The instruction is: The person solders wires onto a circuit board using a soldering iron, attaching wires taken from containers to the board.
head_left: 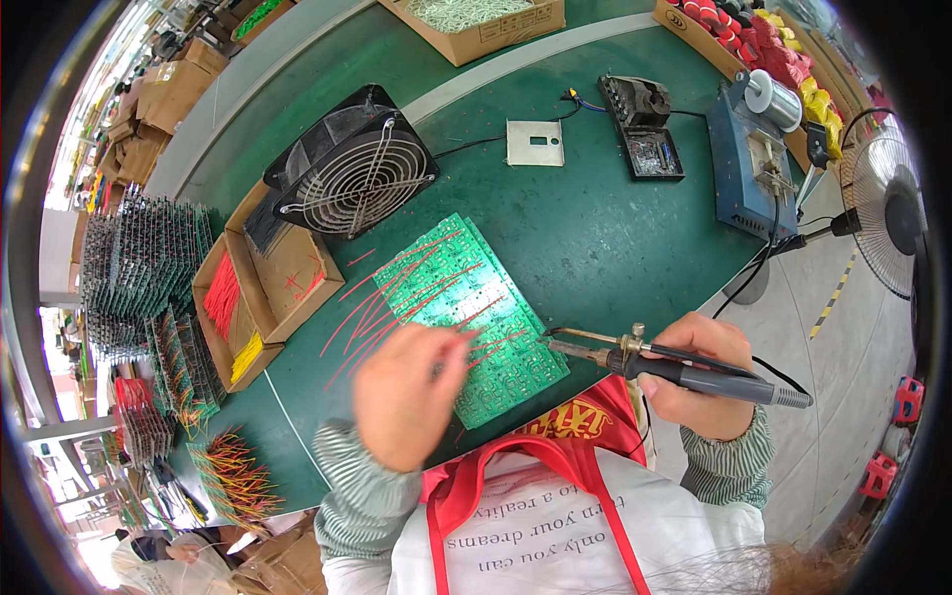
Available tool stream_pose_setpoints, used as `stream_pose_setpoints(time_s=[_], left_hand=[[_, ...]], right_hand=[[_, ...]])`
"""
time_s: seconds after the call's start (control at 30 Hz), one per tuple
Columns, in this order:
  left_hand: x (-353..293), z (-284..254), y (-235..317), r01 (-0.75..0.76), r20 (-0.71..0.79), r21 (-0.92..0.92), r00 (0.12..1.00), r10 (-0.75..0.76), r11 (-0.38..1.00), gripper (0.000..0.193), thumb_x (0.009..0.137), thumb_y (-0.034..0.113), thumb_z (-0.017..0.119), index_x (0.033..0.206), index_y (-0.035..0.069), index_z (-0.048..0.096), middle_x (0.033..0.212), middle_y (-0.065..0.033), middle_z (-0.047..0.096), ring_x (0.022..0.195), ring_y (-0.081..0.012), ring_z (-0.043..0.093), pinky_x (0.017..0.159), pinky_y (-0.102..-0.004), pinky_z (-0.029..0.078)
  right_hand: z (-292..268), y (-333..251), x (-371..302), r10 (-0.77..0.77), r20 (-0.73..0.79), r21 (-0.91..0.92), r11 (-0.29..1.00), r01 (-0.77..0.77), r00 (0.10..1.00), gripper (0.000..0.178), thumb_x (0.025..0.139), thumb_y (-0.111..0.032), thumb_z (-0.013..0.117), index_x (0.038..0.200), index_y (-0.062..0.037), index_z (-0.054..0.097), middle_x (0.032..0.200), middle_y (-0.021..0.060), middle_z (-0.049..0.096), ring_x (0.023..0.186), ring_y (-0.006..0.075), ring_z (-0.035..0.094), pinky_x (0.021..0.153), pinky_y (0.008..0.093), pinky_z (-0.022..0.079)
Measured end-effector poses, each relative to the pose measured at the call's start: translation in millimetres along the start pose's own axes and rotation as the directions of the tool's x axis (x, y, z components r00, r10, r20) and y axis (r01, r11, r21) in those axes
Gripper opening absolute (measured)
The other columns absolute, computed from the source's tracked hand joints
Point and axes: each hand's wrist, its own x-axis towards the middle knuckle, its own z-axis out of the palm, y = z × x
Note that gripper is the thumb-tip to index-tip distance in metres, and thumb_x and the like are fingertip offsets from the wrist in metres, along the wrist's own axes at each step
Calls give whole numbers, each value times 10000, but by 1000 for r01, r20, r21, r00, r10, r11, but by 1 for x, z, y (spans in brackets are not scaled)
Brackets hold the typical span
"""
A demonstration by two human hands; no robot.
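A stack of green circuit boards lies in front of me, with several thin red wires reaching off its left side. My left hand is over the board's lower left, somewhat blurred. Its thumb and forefinger are pinched at a red wire; the exact hold is hard to see. In my right hand is a grey soldering iron with a metal feed guide along it. The iron's tip points left, close to the board's right edge; whether it touches is unclear.
A black fan with a wire guard stands behind the board. A cardboard tray of red and yellow wires sits left, near stacked boards. Back right are a blue soldering station with a solder spool and a black tip-cleaner box.
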Motion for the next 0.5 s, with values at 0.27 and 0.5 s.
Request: stream_pose_setpoints(time_s=[0.27, 0.5], left_hand=[[-52, -36, 3, 279, 41, -10, 960, -278, 960, 70, 779, 36, 698, 835, 23, 658, 750, -89, 617, 615, -210, 604, 532, -306, 467], [-62, -12, -8, 266, 159, -177, 958, -239, 947, 96, 794, 87, 705, 839, 21, 652, 789, -75, 633, 571, -172, 567, 512, -279, 452]], right_hand=[[21, -10, -5, -60, 134, 81, 995, 50, 989, 156, 664, -38, 724, 754, -26, 596, 590, 15, 600, 483, 96, 559, 458, 234, 419], [41, -16, -7, -5, 203, 158, 987, -28, 979, 142, 680, -54, 724, 762, -30, 610, 613, 36, 617, 495, 124, 585, 479, 245, 437]])
